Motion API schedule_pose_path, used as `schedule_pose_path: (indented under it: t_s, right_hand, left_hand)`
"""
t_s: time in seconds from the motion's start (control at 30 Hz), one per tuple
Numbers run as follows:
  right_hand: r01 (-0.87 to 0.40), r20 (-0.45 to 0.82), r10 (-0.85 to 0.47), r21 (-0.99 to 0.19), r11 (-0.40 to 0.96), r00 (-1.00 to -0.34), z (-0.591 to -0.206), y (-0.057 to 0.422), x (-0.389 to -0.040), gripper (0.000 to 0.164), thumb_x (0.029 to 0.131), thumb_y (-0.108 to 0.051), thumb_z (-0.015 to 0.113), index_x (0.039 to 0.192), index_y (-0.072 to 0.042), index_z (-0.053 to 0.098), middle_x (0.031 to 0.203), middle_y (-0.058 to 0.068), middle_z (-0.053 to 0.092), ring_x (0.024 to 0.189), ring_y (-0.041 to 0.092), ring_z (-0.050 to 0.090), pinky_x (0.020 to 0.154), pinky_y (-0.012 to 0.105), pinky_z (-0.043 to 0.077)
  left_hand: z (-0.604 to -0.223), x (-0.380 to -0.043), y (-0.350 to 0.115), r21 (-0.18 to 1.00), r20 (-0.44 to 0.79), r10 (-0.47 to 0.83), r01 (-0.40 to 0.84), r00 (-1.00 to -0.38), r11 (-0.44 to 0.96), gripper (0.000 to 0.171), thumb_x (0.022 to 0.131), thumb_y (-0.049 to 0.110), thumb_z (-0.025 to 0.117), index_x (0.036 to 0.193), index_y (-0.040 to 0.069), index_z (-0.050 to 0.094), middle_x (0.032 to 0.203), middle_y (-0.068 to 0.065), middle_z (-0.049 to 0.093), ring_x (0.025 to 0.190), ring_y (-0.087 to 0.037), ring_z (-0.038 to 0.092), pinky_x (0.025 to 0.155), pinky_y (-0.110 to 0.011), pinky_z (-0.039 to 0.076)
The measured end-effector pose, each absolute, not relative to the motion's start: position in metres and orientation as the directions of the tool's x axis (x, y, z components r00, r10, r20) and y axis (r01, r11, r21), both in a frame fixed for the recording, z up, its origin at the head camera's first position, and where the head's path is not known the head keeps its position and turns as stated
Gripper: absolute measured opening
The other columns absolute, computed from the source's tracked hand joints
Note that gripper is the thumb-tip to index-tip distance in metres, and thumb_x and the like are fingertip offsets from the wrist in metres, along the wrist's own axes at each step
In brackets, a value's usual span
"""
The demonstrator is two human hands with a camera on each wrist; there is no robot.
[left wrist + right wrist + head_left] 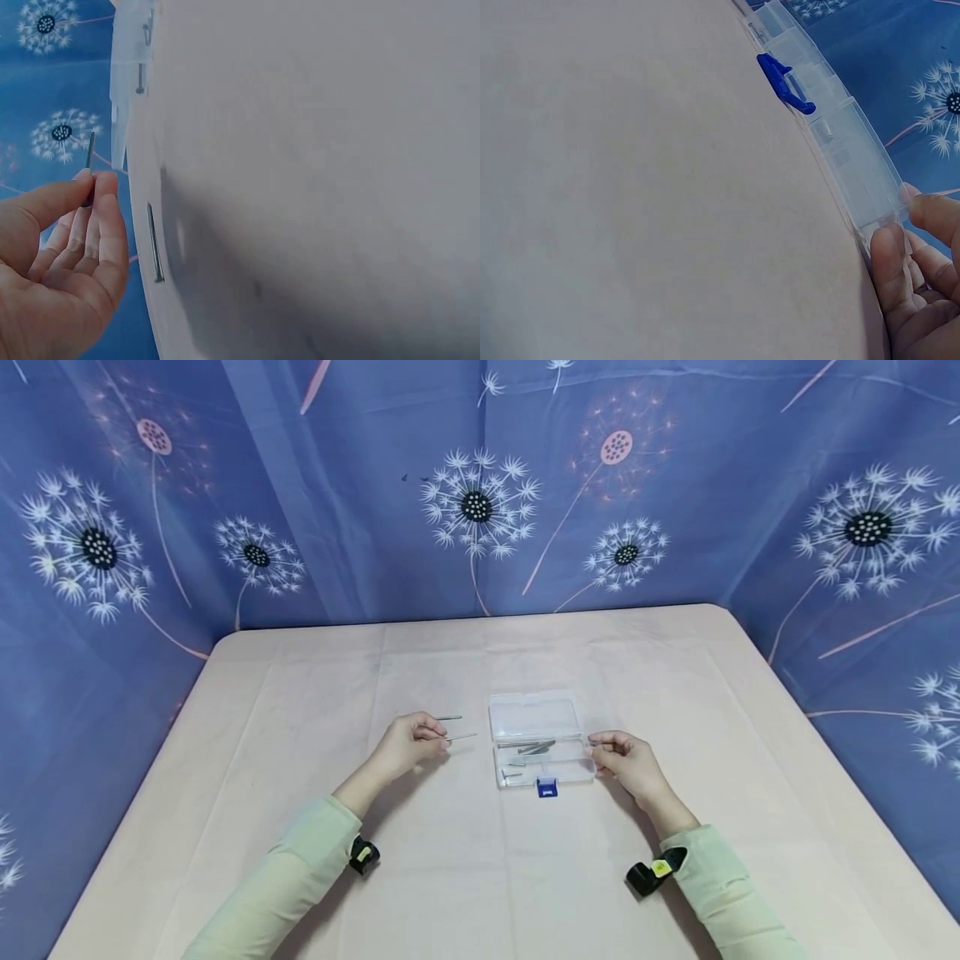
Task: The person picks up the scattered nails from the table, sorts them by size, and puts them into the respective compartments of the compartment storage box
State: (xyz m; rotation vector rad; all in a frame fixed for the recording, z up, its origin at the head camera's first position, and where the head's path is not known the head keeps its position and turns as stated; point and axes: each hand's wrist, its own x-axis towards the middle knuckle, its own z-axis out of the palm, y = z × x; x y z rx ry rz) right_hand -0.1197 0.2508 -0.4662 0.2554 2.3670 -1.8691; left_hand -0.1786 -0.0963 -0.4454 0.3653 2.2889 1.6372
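My left hand (411, 742) pinches a thin metal nail (90, 152) between thumb and fingertips, its tip pointing toward the box in the head view. Just beyond these fingers, a second nail (450, 717) lies on the table; in the left wrist view this loose nail (154, 244) shows its flat head. To the right sits a clear plastic box (573, 770), its lid (534, 717) folded back and a blue latch (547, 787) at the front. Several nails (536, 747) lie in its compartments. My right hand (624, 763) grips the box's right end with thumb and fingers.
A pale cloth covers the table (450, 877). Blue curtains (360, 493) with a dandelion print hang along the back and both sides. Each wrist carries a small black camera, the left camera (364, 855) and the right camera (654, 873).
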Motion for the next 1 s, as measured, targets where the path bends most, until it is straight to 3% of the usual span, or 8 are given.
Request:
schedule_pose_path:
  t_s: [0.33, 0.7, 1.0]
  right_hand:
    - [0.206, -0.194, 0.075, -0.949, 0.238, -0.978, -0.468, 0.251, -0.122, 0.038, 0.089, -0.003, 0.061, 0.120, 0.016, 0.051, 0.080, -0.005, 0.060, 0.063, 0.002, 0.055, 0.057, 0.017, 0.052]
    - [0.221, -0.202, 0.096, -0.939, 0.263, -0.975, -0.470, 0.252, -0.122, 0.035, 0.088, -0.003, 0.060, 0.118, 0.014, 0.054, 0.081, -0.004, 0.060, 0.063, 0.003, 0.056, 0.058, 0.017, 0.053]
    - [0.204, -0.191, 0.077, -0.951, 0.232, -0.978, -0.470, 0.250, -0.121, 0.035, 0.088, -0.001, 0.060, 0.117, 0.017, 0.052, 0.081, -0.003, 0.061, 0.065, 0.003, 0.055, 0.059, 0.017, 0.052]
  left_hand:
    - [-0.443, -0.177, -0.075, 0.965, -0.227, 0.409, -0.147, -0.884, 0.218, 0.020, 0.083, -0.008, 0.062, 0.101, -0.013, 0.058, 0.093, -0.021, 0.070, 0.077, -0.016, 0.069, 0.075, -0.031, 0.058]
    - [-0.441, -0.178, -0.055, 0.960, -0.252, 0.461, -0.160, -0.851, 0.229, 0.025, 0.084, -0.003, 0.064, 0.105, -0.013, 0.056, 0.094, -0.022, 0.069, 0.076, -0.020, 0.070, 0.075, -0.032, 0.058]
    - [-0.441, -0.181, -0.036, 0.962, -0.244, 0.464, -0.153, -0.851, 0.226, 0.018, 0.084, -0.004, 0.064, 0.099, -0.011, 0.058, 0.089, -0.020, 0.069, 0.073, -0.020, 0.069, 0.075, -0.036, 0.058]
